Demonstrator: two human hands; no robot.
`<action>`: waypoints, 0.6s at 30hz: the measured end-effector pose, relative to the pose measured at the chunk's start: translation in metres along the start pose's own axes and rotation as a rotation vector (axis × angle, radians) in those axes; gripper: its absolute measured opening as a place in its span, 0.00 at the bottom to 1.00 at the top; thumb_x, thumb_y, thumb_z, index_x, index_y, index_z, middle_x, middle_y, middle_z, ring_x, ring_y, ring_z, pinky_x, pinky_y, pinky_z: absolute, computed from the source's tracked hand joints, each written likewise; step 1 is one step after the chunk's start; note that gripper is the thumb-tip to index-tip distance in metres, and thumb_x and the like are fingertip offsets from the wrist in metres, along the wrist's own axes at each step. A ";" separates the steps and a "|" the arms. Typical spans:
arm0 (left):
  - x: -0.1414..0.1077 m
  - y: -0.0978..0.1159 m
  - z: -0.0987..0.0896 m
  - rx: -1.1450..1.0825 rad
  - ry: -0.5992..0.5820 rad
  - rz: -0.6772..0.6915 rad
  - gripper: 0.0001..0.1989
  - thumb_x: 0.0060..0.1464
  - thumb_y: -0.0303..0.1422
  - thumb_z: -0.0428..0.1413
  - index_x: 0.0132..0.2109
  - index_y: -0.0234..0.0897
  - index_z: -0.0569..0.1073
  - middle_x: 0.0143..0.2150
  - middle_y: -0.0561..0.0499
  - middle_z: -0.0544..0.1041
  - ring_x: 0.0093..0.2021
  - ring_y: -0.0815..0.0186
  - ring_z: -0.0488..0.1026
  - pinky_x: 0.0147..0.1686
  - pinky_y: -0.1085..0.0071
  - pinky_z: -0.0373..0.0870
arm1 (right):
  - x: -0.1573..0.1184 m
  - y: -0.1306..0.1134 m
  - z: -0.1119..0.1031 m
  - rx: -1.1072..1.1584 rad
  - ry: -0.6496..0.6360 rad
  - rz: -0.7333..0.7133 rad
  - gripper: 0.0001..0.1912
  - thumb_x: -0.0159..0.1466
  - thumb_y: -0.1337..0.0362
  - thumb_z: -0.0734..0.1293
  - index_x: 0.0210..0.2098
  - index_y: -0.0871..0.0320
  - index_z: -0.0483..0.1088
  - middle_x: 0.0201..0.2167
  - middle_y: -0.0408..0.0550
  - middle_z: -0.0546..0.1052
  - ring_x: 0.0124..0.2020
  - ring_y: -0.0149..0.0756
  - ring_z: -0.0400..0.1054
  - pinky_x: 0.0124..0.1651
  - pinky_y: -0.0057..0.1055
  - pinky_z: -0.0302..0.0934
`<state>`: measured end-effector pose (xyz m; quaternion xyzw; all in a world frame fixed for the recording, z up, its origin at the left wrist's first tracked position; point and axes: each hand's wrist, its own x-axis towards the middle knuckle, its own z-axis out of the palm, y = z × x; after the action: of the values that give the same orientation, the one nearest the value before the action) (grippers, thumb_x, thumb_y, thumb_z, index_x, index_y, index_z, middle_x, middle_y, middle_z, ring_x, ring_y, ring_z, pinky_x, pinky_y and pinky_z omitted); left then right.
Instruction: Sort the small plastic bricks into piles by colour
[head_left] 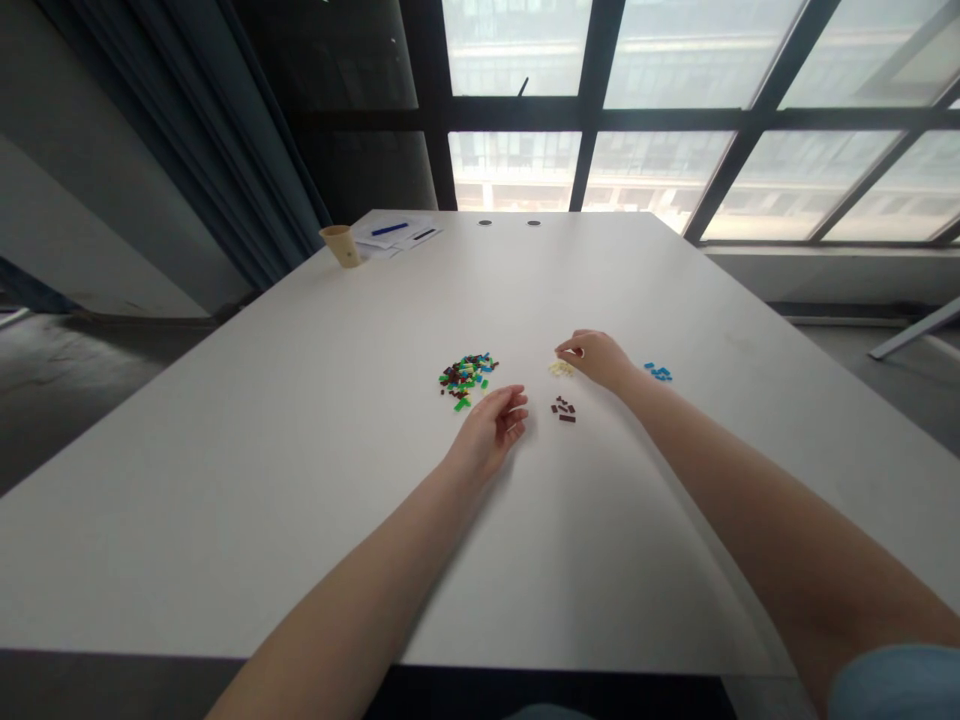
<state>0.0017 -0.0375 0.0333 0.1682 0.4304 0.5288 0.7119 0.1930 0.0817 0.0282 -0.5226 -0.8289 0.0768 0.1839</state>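
Note:
My right hand (597, 356) hovers at a small group of pale yellow toy bricks (560, 369), thumb and forefinger pinched together; whatever sits between the fingertips is too small to make out. Loosely curled, with its fingers a little apart, my left hand (495, 425) rests by the table surface and shows nothing in it. Just beyond that hand lies a mixed pile of small toy bricks (466, 374) in green, blue, brown and yellow. Between my hands is a group of dark brown bricks (564, 409). Blue bricks (658, 372) lie to the right of my right wrist.
All of this is on a large white table (315, 430). A paper cup (341, 246) stands at the far left edge, near papers (375, 243) with a blue pen (390, 229) on them. Two round inserts are set in the far end, before the windows.

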 end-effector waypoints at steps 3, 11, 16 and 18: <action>0.006 0.004 -0.006 -0.017 0.038 0.020 0.03 0.50 0.27 0.52 0.33 0.33 0.70 0.25 0.54 0.70 0.21 0.76 0.67 0.22 0.79 0.62 | 0.016 0.005 0.010 -0.055 -0.117 0.077 0.11 0.58 0.61 0.63 0.36 0.54 0.77 0.31 0.46 0.76 0.30 0.31 0.66 0.35 0.27 0.56; 0.009 0.007 -0.008 -0.044 0.046 0.039 0.04 0.46 0.27 0.54 0.33 0.34 0.69 0.22 0.57 0.68 0.20 0.76 0.65 0.20 0.79 0.59 | 0.023 0.011 0.018 -0.001 -0.250 0.144 0.13 0.57 0.63 0.63 0.40 0.52 0.76 0.38 0.45 0.77 0.36 0.34 0.69 0.39 0.26 0.58; 0.018 0.029 -0.020 0.028 0.114 0.236 0.04 0.45 0.29 0.54 0.32 0.35 0.69 0.24 0.56 0.68 0.21 0.76 0.64 0.21 0.79 0.58 | 0.014 0.004 0.002 0.052 -0.147 0.139 0.13 0.59 0.64 0.60 0.37 0.54 0.75 0.38 0.46 0.77 0.36 0.33 0.67 0.37 0.25 0.57; 0.024 0.041 -0.031 0.246 0.213 0.434 0.04 0.46 0.29 0.52 0.33 0.36 0.69 0.26 0.54 0.70 0.23 0.75 0.64 0.23 0.78 0.58 | 0.005 -0.005 -0.006 0.066 -0.091 0.138 0.13 0.60 0.62 0.59 0.33 0.57 0.75 0.31 0.47 0.77 0.30 0.31 0.65 0.31 0.25 0.54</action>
<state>-0.0466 -0.0066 0.0338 0.2853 0.5177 0.6275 0.5067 0.1895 0.0832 0.0367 -0.5681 -0.7956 0.1402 0.1572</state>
